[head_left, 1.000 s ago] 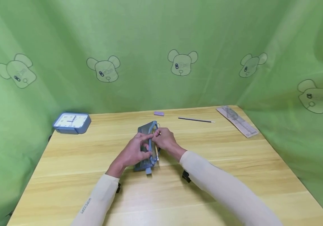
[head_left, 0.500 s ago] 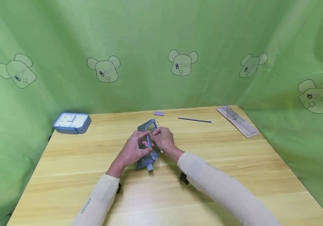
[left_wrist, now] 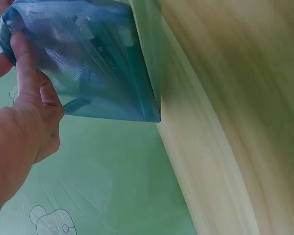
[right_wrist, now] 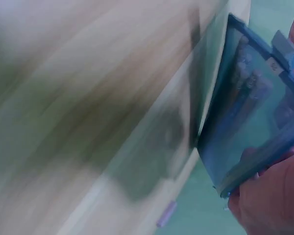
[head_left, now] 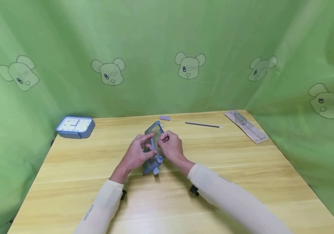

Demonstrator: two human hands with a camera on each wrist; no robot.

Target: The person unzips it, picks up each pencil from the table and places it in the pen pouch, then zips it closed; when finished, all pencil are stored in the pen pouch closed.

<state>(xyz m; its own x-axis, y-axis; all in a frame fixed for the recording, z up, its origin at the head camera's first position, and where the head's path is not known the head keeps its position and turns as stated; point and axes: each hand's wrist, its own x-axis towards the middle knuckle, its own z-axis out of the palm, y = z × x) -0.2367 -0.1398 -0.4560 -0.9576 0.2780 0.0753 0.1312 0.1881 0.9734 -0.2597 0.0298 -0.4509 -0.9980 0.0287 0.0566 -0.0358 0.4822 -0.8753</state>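
A blue mesh pencil case [head_left: 148, 168] stands on its base at mid-table in the head view, its zipped mouth spread apart. My left hand [head_left: 135, 155] pinches the left rim between thumb and fingers. On the opposite rim, my right hand [head_left: 173, 147] grips with curled fingers. Through the see-through mesh of the pencil case [left_wrist: 95, 73], several long, slim writing tools show in the left wrist view. They also appear inside the pencil case [right_wrist: 269, 105] in the right wrist view. Some right fingertips are hidden behind the rim.
Along the table's back lie a purple eraser [head_left: 165, 118] and a dark pencil [head_left: 203, 124]. A pack of clear rulers [head_left: 247, 127] is at the back right. A blue clock [head_left: 74, 127] stands at the back left. Green curtain [head_left: 149, 91] encloses the table.
The pencil case has been tilted up and its mouth spread wider. A light wooden pencil at its opening has dropped out of sight. Both hands stay at the rim.
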